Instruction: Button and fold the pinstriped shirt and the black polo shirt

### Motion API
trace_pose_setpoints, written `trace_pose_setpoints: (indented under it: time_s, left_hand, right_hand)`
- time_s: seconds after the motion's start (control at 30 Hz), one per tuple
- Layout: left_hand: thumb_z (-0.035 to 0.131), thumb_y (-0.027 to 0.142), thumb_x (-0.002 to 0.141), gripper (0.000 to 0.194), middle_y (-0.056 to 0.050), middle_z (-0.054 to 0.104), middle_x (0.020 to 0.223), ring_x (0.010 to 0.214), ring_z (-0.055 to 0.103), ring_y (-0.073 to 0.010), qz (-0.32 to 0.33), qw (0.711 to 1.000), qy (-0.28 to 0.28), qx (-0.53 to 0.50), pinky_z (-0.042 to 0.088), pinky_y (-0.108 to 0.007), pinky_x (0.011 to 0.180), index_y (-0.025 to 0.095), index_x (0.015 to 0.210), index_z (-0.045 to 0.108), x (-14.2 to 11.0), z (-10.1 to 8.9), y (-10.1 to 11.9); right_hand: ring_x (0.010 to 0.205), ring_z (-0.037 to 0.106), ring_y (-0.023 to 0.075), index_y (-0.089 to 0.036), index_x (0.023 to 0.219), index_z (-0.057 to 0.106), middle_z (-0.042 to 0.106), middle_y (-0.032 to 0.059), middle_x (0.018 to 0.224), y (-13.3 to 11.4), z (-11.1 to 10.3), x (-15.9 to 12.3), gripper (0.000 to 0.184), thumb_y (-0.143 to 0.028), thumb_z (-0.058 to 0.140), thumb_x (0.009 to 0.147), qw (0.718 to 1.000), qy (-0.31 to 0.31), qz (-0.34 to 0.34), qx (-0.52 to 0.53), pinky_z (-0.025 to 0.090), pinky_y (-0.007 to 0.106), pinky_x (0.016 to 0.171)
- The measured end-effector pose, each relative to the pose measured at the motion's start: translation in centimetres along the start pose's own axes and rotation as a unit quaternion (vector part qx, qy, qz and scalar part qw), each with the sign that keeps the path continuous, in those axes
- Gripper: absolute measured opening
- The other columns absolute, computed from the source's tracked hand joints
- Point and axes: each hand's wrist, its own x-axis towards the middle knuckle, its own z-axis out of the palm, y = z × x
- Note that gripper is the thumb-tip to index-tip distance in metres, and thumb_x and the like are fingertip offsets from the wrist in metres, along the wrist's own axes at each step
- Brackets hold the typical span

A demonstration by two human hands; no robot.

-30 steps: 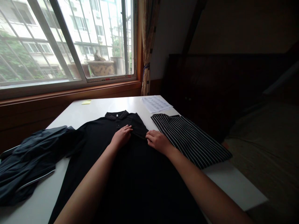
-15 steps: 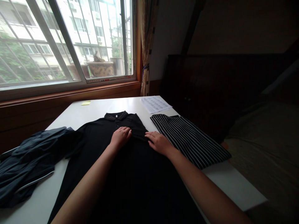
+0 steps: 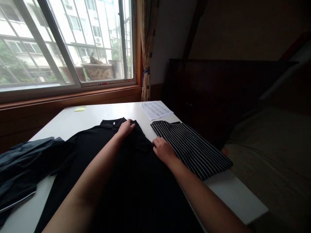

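Note:
A black polo shirt (image 3: pixel 136 181) lies flat on the white table (image 3: pixel 233 194), collar toward the window, its right side folded inward. My left hand (image 3: pixel 125 127) rests on the shirt just beside the collar, fingers stretched out over the cloth. My right hand (image 3: pixel 163 149) lies on the shirt's folded right edge, fingers curled and pressed to the fabric, next to a folded black garment with white stripes (image 3: pixel 191 149).
A crumpled dark blue garment (image 3: pixel 21 168) lies at the table's left. A printed sheet (image 3: pixel 155 110) and a yellow sticky note (image 3: pixel 79 109) sit at the far edge by the window. A dark sofa (image 3: pixel 267 142) stands to the right.
My left hand has slid forward from mid-chest up to the collar. My right hand stays on the folded right edge. The view has shifted slightly to the right.

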Motion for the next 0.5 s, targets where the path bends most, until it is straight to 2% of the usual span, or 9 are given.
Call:
trace_pose_setpoints:
  time_s: [0.2, 0.33, 0.5]
  left_hand:
    - [0.064, 0.044, 0.086, 0.061, -0.017, 0.073, 0.114, 0.108, 0.068, -0.0287, -0.074, 0.996, -0.002, -0.049, 0.05, -0.032, 0.086, 0.012, 0.136, 0.049, 4.5, 2.1, 0.5]
    - [0.068, 0.032, 0.081, 0.052, -0.011, 0.075, 0.109, 0.103, 0.07, -0.025, -0.087, 0.994, 0.014, -0.07, 0.051, -0.031, 0.086, 0.018, 0.129, 0.056, 6.3, 2.8, 0.2]
    - [0.063, 0.029, 0.085, 0.035, -0.009, 0.076, 0.105, 0.098, 0.071, -0.0227, -0.083, 0.992, 0.049, -0.08, 0.052, -0.031, 0.086, 0.02, 0.119, 0.064, 6.8, 3.3, -0.1]
  right_hand:
    - [0.101, 0.057, 0.0218, -0.021, 0.097, 0.061, 0.064, 0.0057, 0.104, -0.2, -0.1, 0.2, 0.013, -0.012, 0.058, 0.089, 1.0, -0.008, -0.002, 0.007, 0.046, 0.031, 0.089]
    - [0.098, 0.058, 0.0219, -0.022, 0.097, 0.061, 0.064, 0.0051, 0.101, -0.1, 0.0, 0.2, 0.013, -0.013, 0.058, 0.089, 1.0, -0.005, -0.014, 0.009, 0.047, 0.031, 0.084]
    - [0.098, 0.059, 0.0212, -0.023, 0.096, 0.062, 0.063, 0.0054, 0.1, 0.3, 0.1, 0.3, 0.017, -0.008, 0.056, 0.09, 0.999, -0.014, -0.039, 0.012, 0.048, 0.03, 0.082]
